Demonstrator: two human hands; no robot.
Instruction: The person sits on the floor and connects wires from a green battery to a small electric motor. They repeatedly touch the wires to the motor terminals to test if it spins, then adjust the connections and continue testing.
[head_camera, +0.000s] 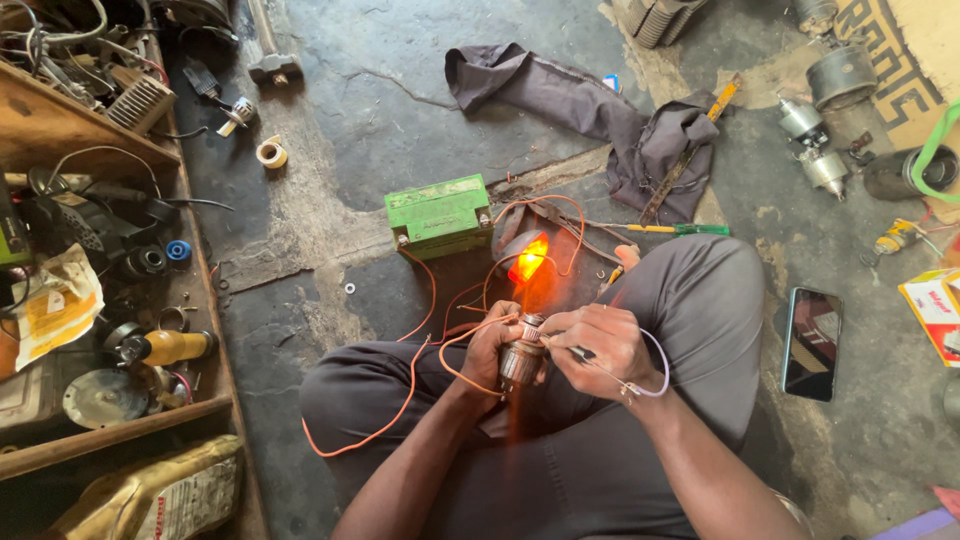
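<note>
A small metal motor part (522, 360), cylindrical and silvery, is held at the lower centre of the frame, above the lap of a person seated cross-legged on the concrete floor (330, 180). It is gripped by the left hand (490, 352), whose fingers are wrapped around its body from the left. Its long axis stands roughly upright, slightly tilted, with a toothed end at the top. The right hand (600, 345) is closed just to the right of the part, touching its upper end; a thin dark probe or wire end seems to be pinched there, though this cannot be told for certain. Both hands are equally close, the part lying between them.

Orange wires (420, 380) are looped from the hands up towards one green battery (440, 215), set at the centre of the frame just above the knees. One lit orange lamp (528, 258) glows to the right of the battery.

One dark phone (812, 342) lies at the right. One grey cloth (600, 110) is spread at the upper centre. One green-handled screwdriver (680, 229) lies below it. Three small silvery motor housings (820, 120) are seen at the upper right. A wooden shelf (120, 430) of cluttered parts fills the left.
</note>
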